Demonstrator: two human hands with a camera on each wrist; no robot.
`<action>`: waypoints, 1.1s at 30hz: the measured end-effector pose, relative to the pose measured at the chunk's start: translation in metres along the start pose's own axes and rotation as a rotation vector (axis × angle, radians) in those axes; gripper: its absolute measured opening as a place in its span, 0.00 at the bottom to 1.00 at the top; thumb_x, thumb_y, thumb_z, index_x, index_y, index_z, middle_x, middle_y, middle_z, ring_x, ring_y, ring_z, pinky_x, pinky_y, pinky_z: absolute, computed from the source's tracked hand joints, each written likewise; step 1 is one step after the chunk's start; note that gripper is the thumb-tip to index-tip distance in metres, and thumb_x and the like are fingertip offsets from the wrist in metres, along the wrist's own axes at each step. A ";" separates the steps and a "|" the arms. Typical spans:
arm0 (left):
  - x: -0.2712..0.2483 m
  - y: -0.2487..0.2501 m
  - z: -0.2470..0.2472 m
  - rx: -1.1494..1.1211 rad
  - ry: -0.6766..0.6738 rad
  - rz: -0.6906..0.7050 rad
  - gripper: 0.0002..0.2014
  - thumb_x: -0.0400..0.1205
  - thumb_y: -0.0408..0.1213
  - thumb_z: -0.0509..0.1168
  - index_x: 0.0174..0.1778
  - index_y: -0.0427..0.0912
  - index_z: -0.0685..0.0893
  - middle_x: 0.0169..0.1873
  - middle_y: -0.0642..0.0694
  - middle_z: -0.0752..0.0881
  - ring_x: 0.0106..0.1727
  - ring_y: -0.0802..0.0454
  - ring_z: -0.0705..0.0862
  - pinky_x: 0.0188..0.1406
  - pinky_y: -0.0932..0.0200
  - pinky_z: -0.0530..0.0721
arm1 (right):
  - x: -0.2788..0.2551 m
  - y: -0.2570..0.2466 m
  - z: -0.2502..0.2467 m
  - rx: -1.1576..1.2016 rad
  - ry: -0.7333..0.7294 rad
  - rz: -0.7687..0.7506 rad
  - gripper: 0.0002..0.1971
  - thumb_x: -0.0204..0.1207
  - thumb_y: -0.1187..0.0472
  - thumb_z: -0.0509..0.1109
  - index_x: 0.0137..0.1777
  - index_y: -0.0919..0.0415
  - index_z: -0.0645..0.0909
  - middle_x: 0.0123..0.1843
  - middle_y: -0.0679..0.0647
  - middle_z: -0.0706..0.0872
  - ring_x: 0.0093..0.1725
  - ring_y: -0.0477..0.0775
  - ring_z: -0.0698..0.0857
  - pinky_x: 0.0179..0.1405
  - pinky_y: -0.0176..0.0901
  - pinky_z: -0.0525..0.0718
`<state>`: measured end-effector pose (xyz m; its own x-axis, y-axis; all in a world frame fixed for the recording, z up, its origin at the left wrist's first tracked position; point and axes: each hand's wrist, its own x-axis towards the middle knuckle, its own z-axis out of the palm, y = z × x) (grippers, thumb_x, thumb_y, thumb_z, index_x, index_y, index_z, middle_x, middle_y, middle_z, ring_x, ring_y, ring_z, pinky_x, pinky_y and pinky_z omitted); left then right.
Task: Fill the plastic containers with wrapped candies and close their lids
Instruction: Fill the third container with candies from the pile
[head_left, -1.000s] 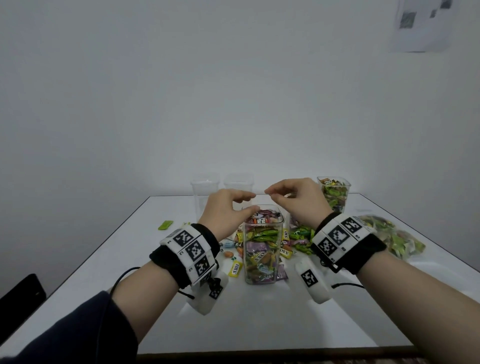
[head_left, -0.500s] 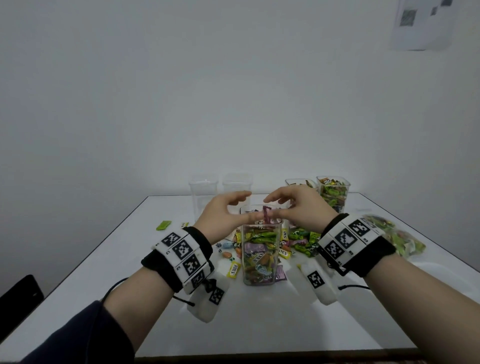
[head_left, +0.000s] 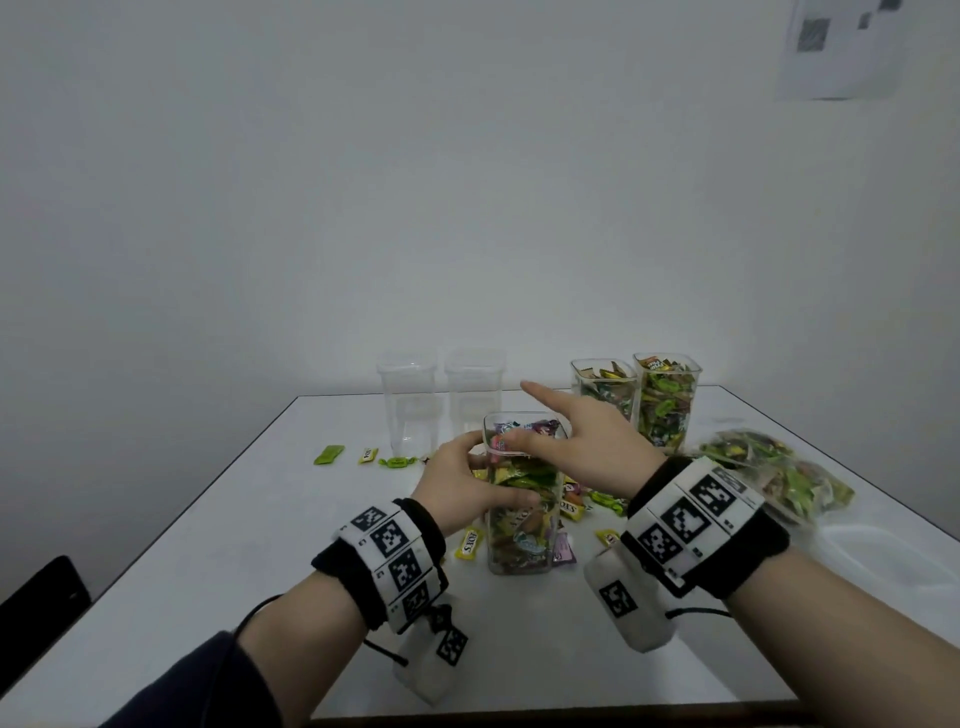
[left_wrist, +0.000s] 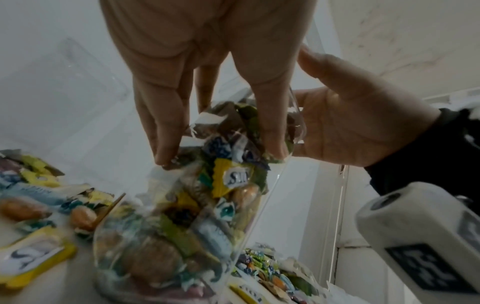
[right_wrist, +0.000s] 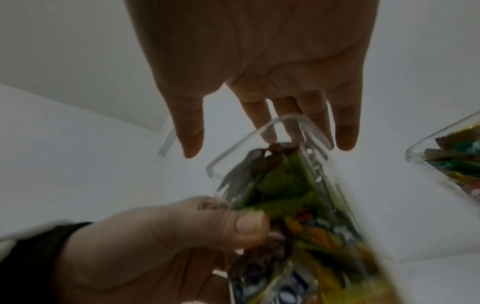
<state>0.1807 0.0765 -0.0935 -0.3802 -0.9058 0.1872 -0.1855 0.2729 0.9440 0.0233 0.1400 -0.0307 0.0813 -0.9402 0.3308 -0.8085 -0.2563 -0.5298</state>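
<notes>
A clear plastic container (head_left: 522, 499) packed with wrapped candies (head_left: 519, 470) is gripped by the left hand (head_left: 460, 488), whose thumb and fingers are curled round its upper wall. It stands upright on the white table (head_left: 519, 639), directly between the two hands. In the left wrist view the fingers (left_wrist: 166, 131) are seen pressed against the container's side (left_wrist: 182, 226). The right hand (head_left: 582, 447) is spread over the open mouth, fingers straight and parted, the forefinger pointing away from it; nothing is held by it. In the right wrist view its fingertips (right_wrist: 345, 135) are seen just past the container's rim (right_wrist: 259, 131), some of them reaching onto the topmost candies.

Loose candies (head_left: 470, 543) are scattered on the table beneath and beside both hands. Beyond the left hand, two empty containers (head_left: 408, 400) are set side by side. Beyond the right hand, two filled containers (head_left: 667, 400) stand touching, both without lids. A clear bag of candies (head_left: 769, 473) lies to the outer side of the right wrist.
</notes>
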 end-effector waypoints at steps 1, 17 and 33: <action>0.000 0.002 0.000 0.012 0.021 0.009 0.34 0.58 0.35 0.85 0.60 0.52 0.82 0.45 0.54 0.87 0.48 0.59 0.87 0.31 0.67 0.84 | 0.002 -0.002 -0.001 -0.013 -0.033 0.002 0.39 0.74 0.37 0.67 0.82 0.49 0.59 0.81 0.47 0.65 0.80 0.47 0.64 0.67 0.34 0.63; 0.040 0.054 -0.010 0.124 0.145 0.205 0.43 0.51 0.44 0.87 0.64 0.50 0.80 0.48 0.51 0.86 0.43 0.52 0.86 0.41 0.57 0.86 | 0.064 -0.030 -0.041 -0.197 0.021 -0.049 0.32 0.67 0.44 0.75 0.72 0.46 0.74 0.64 0.54 0.81 0.69 0.56 0.73 0.68 0.46 0.71; 0.163 0.001 -0.045 1.186 0.012 0.248 0.41 0.79 0.33 0.69 0.84 0.45 0.52 0.83 0.48 0.56 0.83 0.53 0.54 0.78 0.62 0.54 | 0.158 0.042 0.000 -0.255 0.051 0.235 0.49 0.56 0.40 0.83 0.77 0.47 0.65 0.68 0.59 0.68 0.74 0.62 0.57 0.68 0.54 0.70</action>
<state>0.1595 -0.0853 -0.0493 -0.5160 -0.7880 0.3359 -0.8263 0.5613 0.0472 0.0017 -0.0194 -0.0008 -0.1483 -0.9528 0.2649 -0.9217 0.0361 -0.3862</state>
